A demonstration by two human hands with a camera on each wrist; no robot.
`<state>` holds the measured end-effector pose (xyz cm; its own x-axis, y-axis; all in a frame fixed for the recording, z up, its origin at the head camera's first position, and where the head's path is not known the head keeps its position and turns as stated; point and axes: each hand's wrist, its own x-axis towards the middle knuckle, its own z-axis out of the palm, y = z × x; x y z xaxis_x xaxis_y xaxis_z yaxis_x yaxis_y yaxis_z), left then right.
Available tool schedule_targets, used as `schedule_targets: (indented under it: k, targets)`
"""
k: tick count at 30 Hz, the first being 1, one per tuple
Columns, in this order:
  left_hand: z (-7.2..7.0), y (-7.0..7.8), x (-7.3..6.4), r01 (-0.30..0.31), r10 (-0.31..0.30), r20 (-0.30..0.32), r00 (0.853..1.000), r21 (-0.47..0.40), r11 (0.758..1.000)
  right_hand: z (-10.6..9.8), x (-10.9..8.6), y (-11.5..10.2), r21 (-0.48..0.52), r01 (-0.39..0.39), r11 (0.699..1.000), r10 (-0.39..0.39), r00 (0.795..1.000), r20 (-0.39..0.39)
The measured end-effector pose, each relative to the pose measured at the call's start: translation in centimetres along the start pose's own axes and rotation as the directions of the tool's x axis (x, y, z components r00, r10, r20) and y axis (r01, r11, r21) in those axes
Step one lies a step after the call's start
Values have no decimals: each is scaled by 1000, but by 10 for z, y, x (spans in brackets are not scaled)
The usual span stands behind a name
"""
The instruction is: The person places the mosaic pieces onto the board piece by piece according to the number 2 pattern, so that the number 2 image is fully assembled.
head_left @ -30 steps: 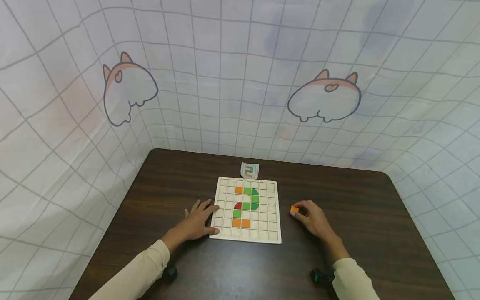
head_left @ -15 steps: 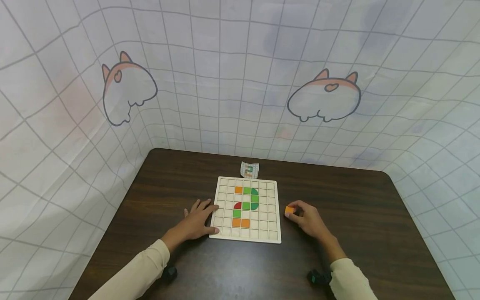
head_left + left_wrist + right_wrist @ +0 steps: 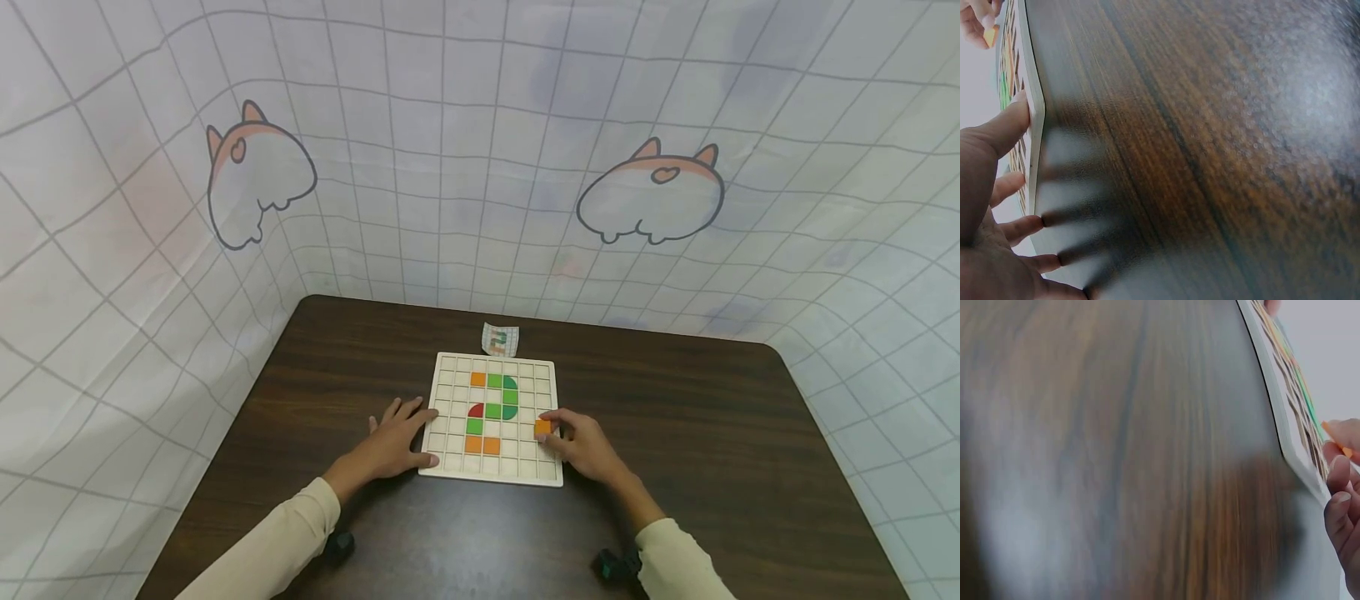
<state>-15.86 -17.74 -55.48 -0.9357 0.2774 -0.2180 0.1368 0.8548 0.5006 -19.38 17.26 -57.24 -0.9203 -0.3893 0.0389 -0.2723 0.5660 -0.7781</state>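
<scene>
A white gridded board [image 3: 525, 467] lies on the table, with orange and green square tiles, dark green quarter-round tiles and one red quarter-round tile [image 3: 476, 411] set in its cells. My left hand [image 3: 386, 446] rests at the board's left edge, fingers spread, thumb and forefinger on the rim. In the left wrist view the other fingertips touch the tabletop. My right hand [image 3: 585, 446] pinches an orange square tile [image 3: 543, 428] between thumb and fingers over the board's right side. The same orange tile [image 3: 1337, 439] shows tilted and raised above the board in the right wrist view.
A small paper card [image 3: 500, 341] with a coloured grid pattern lies just behind the board. The dark wooden table [image 3: 697, 417] extends on both sides. A white gridded curtain [image 3: 450, 167] hangs behind and at the sides.
My right hand has moved left with the orange tile, from the table beside the board to over the board's right columns. My left hand has stayed where it was.
</scene>
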Motion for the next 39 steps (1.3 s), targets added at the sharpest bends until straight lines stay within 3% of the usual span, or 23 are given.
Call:
schedule_targets:
  k: [7,14,24,39]
  targets:
    - [0,1,-1,3,-3,8,1000,-4,1000,17,2,-14,35,-33,999,30,997,74]
    - [0,-1,-2,-2,2,10,1000,1,1000,27,3,-21,4,-26,1000,26,997,69]
    - [0,-1,-1,-13,13,5,1000,-10,1000,37,3,-30,-153,62,986,-57,998,36]
    - [0,0,1,-1,1,-2,1000,1,1000,38,5,-33,-236,57,970,-46,998,52]
